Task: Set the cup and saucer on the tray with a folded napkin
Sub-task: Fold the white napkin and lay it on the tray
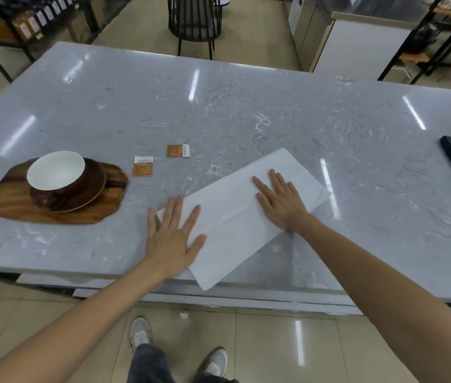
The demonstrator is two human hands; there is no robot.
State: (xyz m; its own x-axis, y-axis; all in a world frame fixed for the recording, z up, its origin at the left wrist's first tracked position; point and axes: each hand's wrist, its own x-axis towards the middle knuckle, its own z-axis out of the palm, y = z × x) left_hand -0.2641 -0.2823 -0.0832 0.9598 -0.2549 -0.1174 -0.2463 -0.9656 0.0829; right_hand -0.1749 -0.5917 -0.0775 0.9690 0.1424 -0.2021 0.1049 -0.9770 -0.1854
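Lower centre of the frame: the napkin [242,214] is laid flat on the table [218,111], folded to a long strip that runs from lower left to upper right. One near corner is carried past the table edge and is left unsupported. The left hand [173,236] is spread, palm down, on the strip's near left end; the right hand [281,201] is spread likewise on its far half. Nothing is pinched by either hand.

Risk 1: if the palms are slid rather than lifted, the thin sheet may be dragged over the glossy stone, so that the crease is skewed or the layers are shifted apart.

Risk 2: if pressure is released at the left end first, the overhanging corner may be pulled down and the strip tipped off the edge.

Left of centre: two sachets [143,166] are seen apart from the napkin, between it and the tray. They may be swept along if the napkin is slid across rather than carried.

Left of the frame: the cup [53,175] is already seated on the saucer [91,189], and both rest on the tray [11,200]. Little bare wood is left beside the saucer; a napkin folded too large would probably overhang the rim or nudge the saucer.
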